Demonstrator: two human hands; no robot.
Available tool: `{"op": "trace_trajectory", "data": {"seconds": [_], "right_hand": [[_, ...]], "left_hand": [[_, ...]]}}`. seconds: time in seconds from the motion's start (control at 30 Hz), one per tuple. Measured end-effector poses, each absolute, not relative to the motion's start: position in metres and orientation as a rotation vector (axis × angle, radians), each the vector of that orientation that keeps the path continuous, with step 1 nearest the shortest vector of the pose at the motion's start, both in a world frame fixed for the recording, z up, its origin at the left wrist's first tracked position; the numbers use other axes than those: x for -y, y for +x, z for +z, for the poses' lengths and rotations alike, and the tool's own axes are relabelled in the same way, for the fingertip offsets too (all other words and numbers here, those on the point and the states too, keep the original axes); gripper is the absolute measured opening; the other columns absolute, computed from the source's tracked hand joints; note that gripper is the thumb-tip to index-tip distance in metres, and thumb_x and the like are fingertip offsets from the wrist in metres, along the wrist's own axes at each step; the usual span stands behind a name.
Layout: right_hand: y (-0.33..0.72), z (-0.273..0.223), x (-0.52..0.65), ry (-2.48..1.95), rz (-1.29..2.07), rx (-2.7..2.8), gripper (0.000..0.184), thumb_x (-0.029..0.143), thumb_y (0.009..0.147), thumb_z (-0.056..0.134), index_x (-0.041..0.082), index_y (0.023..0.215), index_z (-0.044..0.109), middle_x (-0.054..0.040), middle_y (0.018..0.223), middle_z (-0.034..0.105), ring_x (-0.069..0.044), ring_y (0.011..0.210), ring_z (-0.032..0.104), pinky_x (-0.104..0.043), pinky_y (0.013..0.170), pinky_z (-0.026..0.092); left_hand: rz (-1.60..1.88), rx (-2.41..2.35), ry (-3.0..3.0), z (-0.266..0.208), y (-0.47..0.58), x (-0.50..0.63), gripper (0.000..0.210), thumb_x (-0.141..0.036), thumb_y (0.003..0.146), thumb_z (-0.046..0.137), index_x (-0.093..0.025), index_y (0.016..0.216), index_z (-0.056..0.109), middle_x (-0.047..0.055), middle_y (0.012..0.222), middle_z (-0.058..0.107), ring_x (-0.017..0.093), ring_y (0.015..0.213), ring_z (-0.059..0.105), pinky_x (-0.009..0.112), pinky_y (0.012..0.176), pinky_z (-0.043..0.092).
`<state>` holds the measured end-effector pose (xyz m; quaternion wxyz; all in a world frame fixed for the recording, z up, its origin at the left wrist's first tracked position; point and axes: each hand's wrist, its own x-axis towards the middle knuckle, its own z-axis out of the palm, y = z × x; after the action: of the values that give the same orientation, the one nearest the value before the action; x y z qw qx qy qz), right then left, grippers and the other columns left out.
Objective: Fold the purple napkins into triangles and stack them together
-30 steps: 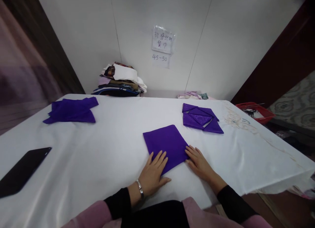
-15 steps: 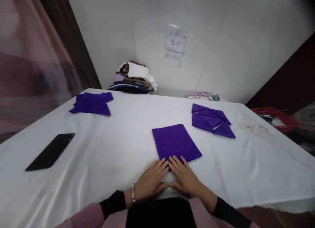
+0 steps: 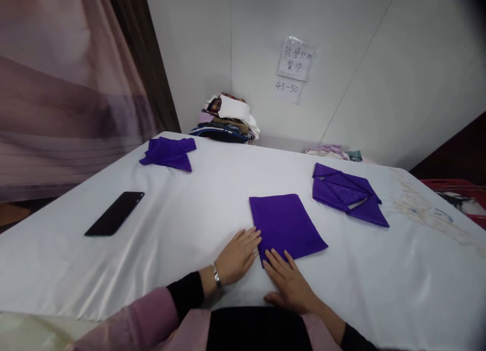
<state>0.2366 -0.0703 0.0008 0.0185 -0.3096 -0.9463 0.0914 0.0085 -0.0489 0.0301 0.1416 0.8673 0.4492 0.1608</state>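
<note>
A purple cloth napkin [image 3: 288, 222], folded into a flat square, lies turned at an angle on the white tablecloth in front of me. My left hand [image 3: 237, 255] rests flat with its fingertips on the napkin's left edge. Near the closest corner, the outstretched fingers of my right hand [image 3: 290, 285] lie on the lower edge. Neither hand grips the cloth. To the right sits another purple napkin [image 3: 343, 191], folded into layered points with a gap in its middle. A third purple napkin [image 3: 167, 152] lies in a pointed shape at the far left.
A black phone-like slab [image 3: 116, 213] lies at the left of the white-covered table [image 3: 212, 189]. Behind the table are a pile of folded clothes [image 3: 230, 121] and a wall with paper signs [image 3: 292, 68]. A red basket [image 3: 461, 189] stands beyond the right edge.
My hands, earlier side by side at the near corner, have moved apart. The left is now at the napkin's left edge, the right still at the lower edge. The view has shifted left.
</note>
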Motion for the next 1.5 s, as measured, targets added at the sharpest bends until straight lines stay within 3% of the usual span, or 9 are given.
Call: {"op": "trace_trajectory", "data": {"seconds": [0.33, 0.67, 0.9, 1.0, 1.13, 1.3, 1.5], "right_hand": [[0.239, -0.008, 0.072, -0.968, 0.142, 2.91, 0.067, 0.053, 0.084, 0.047, 0.021, 0.14, 0.029, -0.0117, 0.146, 0.026, -0.028, 0.134, 0.023, -0.052, 0.106, 0.022], [0.239, -0.014, 0.072, -0.964, 0.097, 2.888, 0.069, 0.054, 0.082, 0.05, 0.021, 0.139, 0.031, -0.01, 0.146, 0.028, -0.026, 0.134, 0.024, -0.049, 0.106, 0.023], [0.238, -0.007, 0.072, -0.981, 0.145, 2.917, 0.067, 0.054, 0.086, 0.044, 0.02, 0.141, 0.027, -0.0106, 0.147, 0.023, -0.027, 0.135, 0.02, -0.051, 0.106, 0.02], [0.238, -0.003, 0.071, -0.983, 0.193, 2.912, 0.066, 0.054, 0.086, 0.041, 0.021, 0.141, 0.026, -0.0105, 0.147, 0.023, -0.026, 0.135, 0.02, -0.051, 0.107, 0.019], [0.238, -0.001, 0.071, -0.978, 0.23, 2.907, 0.066, 0.056, 0.087, 0.039, 0.021, 0.141, 0.026, -0.0102, 0.147, 0.025, -0.027, 0.135, 0.019, -0.053, 0.107, 0.018], [0.238, -0.002, 0.072, -0.971, 0.218, 2.899, 0.066, 0.053, 0.087, 0.04, 0.021, 0.142, 0.024, -0.0103, 0.147, 0.024, -0.028, 0.135, 0.02, -0.054, 0.106, 0.018], [0.238, -0.004, 0.073, -0.964, 0.181, 2.906, 0.066, 0.053, 0.086, 0.042, 0.02, 0.142, 0.025, -0.0104, 0.147, 0.024, -0.027, 0.135, 0.021, -0.052, 0.106, 0.021]], "left_hand": [[0.231, -1.6, 2.494, 0.012, 0.007, -0.026, 0.058, -0.051, 0.089, 0.03, -0.018, 0.136, 0.035, 0.009, 0.146, 0.029, 0.023, 0.136, 0.02, 0.049, 0.11, 0.013], [0.135, -1.814, 2.306, 0.013, 0.002, -0.073, 0.056, -0.046, 0.09, 0.024, -0.019, 0.14, 0.027, 0.005, 0.149, 0.022, 0.02, 0.138, 0.014, 0.05, 0.11, 0.007], [0.14, -1.88, 2.214, 0.025, 0.001, -0.095, 0.055, -0.045, 0.092, 0.02, -0.018, 0.139, 0.027, 0.007, 0.149, 0.022, 0.021, 0.137, 0.016, 0.051, 0.109, 0.011], [0.209, -1.91, 2.211, 0.027, 0.008, -0.069, 0.066, -0.055, 0.089, 0.022, -0.014, 0.141, 0.023, 0.012, 0.149, 0.019, 0.025, 0.137, 0.014, 0.052, 0.109, 0.012], [0.308, -1.68, 2.435, 0.02, 0.016, -0.006, 0.086, -0.069, 0.076, 0.039, -0.014, 0.141, 0.022, 0.014, 0.149, 0.02, 0.028, 0.137, 0.013, 0.053, 0.109, 0.008], [0.282, -1.688, 2.416, 0.012, 0.017, 0.032, 0.083, -0.065, 0.078, 0.039, -0.011, 0.14, 0.025, 0.016, 0.147, 0.023, 0.029, 0.137, 0.015, 0.053, 0.109, 0.01], [0.276, -1.877, 2.295, 0.01, 0.019, 0.002, 0.069, -0.051, 0.084, 0.037, -0.012, 0.14, 0.025, 0.015, 0.148, 0.021, 0.026, 0.137, 0.016, 0.05, 0.11, 0.01]]}}
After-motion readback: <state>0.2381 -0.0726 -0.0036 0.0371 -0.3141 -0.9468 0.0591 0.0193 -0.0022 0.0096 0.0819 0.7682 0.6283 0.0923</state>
